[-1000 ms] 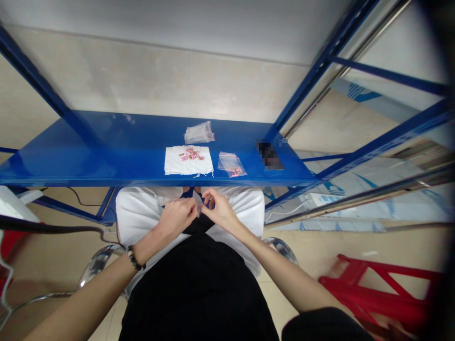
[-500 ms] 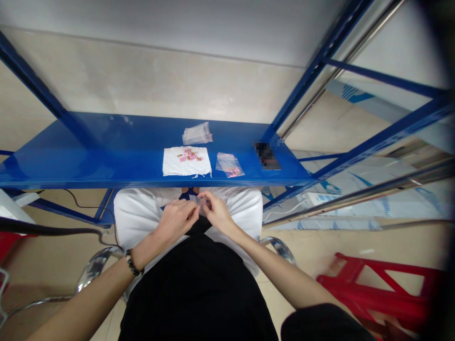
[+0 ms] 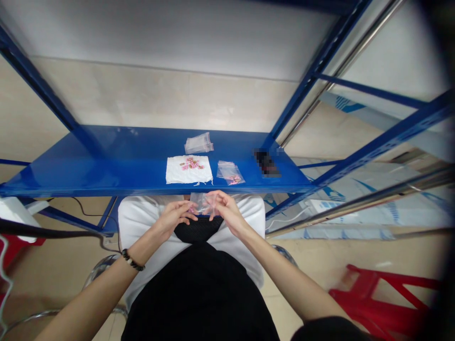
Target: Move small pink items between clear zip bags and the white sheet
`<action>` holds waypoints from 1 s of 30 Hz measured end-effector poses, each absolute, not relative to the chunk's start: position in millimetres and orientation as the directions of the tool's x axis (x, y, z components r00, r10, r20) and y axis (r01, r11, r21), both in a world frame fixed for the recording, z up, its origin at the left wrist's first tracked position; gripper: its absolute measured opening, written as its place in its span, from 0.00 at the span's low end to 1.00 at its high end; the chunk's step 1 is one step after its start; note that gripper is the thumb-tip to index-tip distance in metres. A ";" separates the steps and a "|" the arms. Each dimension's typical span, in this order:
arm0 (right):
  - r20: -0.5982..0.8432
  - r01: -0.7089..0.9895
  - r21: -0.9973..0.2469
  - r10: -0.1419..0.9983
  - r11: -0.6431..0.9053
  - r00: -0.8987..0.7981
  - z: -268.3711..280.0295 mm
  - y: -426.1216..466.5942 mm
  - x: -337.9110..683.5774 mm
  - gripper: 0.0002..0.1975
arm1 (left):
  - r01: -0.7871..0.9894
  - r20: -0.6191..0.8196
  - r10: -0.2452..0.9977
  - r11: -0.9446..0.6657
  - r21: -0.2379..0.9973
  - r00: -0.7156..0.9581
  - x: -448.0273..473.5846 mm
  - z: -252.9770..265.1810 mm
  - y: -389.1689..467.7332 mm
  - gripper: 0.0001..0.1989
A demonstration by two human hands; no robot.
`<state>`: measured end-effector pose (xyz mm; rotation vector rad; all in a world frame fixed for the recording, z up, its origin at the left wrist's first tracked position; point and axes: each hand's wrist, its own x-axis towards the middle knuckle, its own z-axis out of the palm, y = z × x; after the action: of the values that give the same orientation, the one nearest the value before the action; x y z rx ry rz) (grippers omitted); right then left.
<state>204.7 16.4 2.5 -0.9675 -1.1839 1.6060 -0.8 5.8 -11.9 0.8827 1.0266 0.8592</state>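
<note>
Clear bag (image 3: pixel 202 201), one: lower centre of the frame, below the front edge of the blue surface (image 3: pixel 124 166), spanned between two hands; long axis apparently left to right. Left hand (image 3: pixel 175 213): fingers pinched on its left end. Right hand (image 3: pixel 228 211): fingers pinched on its right end. Neither nearer, both touching. White sheet (image 3: pixel 174 176), with pink pieces (image 3: pixel 192 164): above, slightly left, apart.

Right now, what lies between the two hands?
In the head view, a clear bag spans the gap, held by left hand and right hand.
</note>
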 end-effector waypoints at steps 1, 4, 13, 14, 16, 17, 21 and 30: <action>-0.103 -0.189 -0.968 0.945 -0.167 -0.310 4.3 16.5 205.7 0.16 | -0.182 -0.319 0.914 0.368 0.912 0.249 -1.3 -11.1 6.5 0.18; -0.160 -0.137 -0.962 0.892 -0.238 -0.423 9.5 17.9 209.2 0.16 | -0.200 -0.271 0.951 0.298 0.933 0.153 -5.1 -6.8 10.4 0.17; -0.058 -0.216 -0.959 0.873 -0.183 -0.484 19.9 23.3 217.6 0.24 | -0.179 -0.188 0.980 0.197 0.964 0.071 -4.0 -0.3 11.2 0.17; -0.050 -0.237 -0.954 0.882 -0.181 -0.469 20.2 22.8 217.5 0.23 | -0.198 -0.180 0.981 0.191 0.961 0.075 -2.8 0.5 10.3 0.17; -0.029 -0.313 -0.935 0.918 -0.164 -0.394 17.7 21.7 215.4 0.19 | -0.246 -0.175 0.981 0.189 0.951 0.079 -1.0 2.7 8.6 0.17; -0.022 -0.366 -0.918 0.940 -0.154 -0.341 14.6 21.4 213.4 0.16 | -0.270 -0.175 0.982 0.189 0.944 0.077 -0.5 3.8 7.9 0.16; -0.085 -0.605 -0.774 0.977 -0.188 -0.195 -3.5 22.7 202.0 0.12 | -0.300 -0.159 0.985 0.172 0.938 0.069 0.1 7.0 5.3 0.16; -0.239 -0.814 -0.512 0.956 -0.274 -0.172 4.2 11.3 171.8 0.19 | -0.182 -0.045 0.997 0.057 0.982 0.070 4.1 10.2 -2.6 0.15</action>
<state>171.8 11.3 4.2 -0.6135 -0.3136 1.7562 4.1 -2.6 10.2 1.0666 1.0502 1.2058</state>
